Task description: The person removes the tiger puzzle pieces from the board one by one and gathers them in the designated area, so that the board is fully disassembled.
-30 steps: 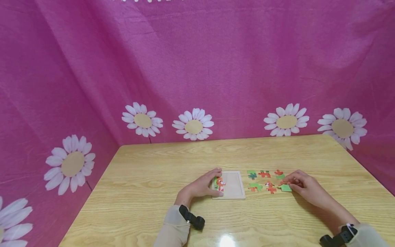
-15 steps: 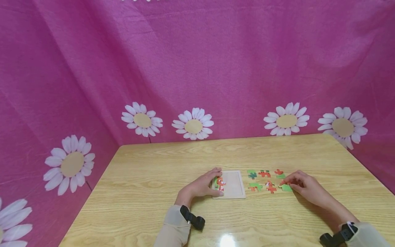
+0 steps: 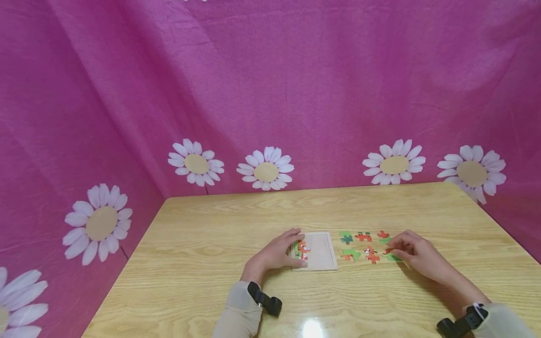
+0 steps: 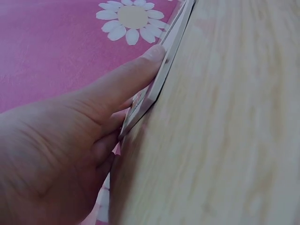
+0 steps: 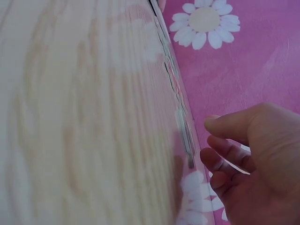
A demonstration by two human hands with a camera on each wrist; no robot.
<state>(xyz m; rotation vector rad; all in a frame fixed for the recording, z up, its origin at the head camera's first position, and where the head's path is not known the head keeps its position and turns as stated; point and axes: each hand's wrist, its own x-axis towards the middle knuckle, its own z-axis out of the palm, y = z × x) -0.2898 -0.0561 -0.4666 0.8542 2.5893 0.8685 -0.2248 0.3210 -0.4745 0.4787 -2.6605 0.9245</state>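
Note:
My left hand (image 3: pixel 272 254) holds a light wooden puzzle tray (image 3: pixel 322 253) at its left side, fingers at the far edge and thumb along the near edge. In the left wrist view the thumb (image 4: pixel 152 54) lies over the tray's rim. Joined orange, white and green pieces (image 3: pixel 302 249) fill the tray's left strip. My right hand (image 3: pixel 420 256) hovers over the rightmost loose pieces, covering part of a green puzzle piece (image 3: pixel 394 257). Its fingers are loosely bent; in the right wrist view nothing shows between the thumb (image 5: pixel 225 125) and fingers, which sit apart from the pieces.
Loose puzzle pieces lie in two rows right of the tray: a dark-green one (image 3: pixel 346 238), orange ones (image 3: pixel 363 237) and a green-orange one (image 3: pixel 351 255) among them. The wooden table (image 3: pixel 253 213) ends at a pink curtain (image 3: pixel 313 94) with daisies behind and to the left.
My right hand's fingers have shifted slightly over the rightmost pieces, and the green piece beneath is more covered now. My left hand stays on the tray. The head view has shifted slightly.

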